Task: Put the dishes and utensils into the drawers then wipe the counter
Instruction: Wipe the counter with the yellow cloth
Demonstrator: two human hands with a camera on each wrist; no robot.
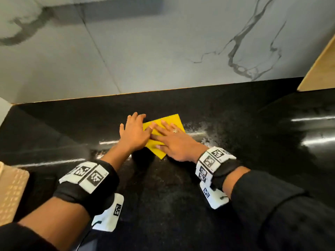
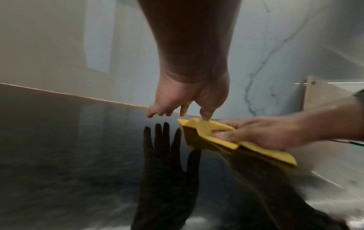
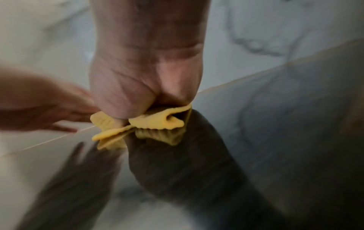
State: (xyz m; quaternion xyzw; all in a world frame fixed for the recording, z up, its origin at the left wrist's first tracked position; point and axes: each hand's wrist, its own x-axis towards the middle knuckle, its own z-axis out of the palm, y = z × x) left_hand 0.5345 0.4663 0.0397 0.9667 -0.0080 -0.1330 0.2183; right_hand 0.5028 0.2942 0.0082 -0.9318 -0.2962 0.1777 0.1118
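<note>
A yellow cloth [image 1: 170,122] lies folded on the glossy black counter [image 1: 235,115], near the back wall. My right hand [image 1: 172,140] presses flat on it with fingers spread; a ring shows on one finger. In the right wrist view the cloth [image 3: 161,121] bunches up under my right palm [image 3: 141,93]. My left hand [image 1: 135,131] lies flat on the counter just left of the cloth, fingers straight. In the left wrist view its thumb touches the cloth's [image 2: 206,127] near corner while my right hand [image 2: 265,133] bears down on the cloth. No dishes or utensils are in view.
Wet streaks [image 1: 204,131] shine on the counter right of the cloth. A grey marble backsplash [image 1: 163,51] rises behind. A wooden panel [image 1: 320,69] stands at the right end. A beige textured item [image 1: 10,192] sits at the counter's near left.
</note>
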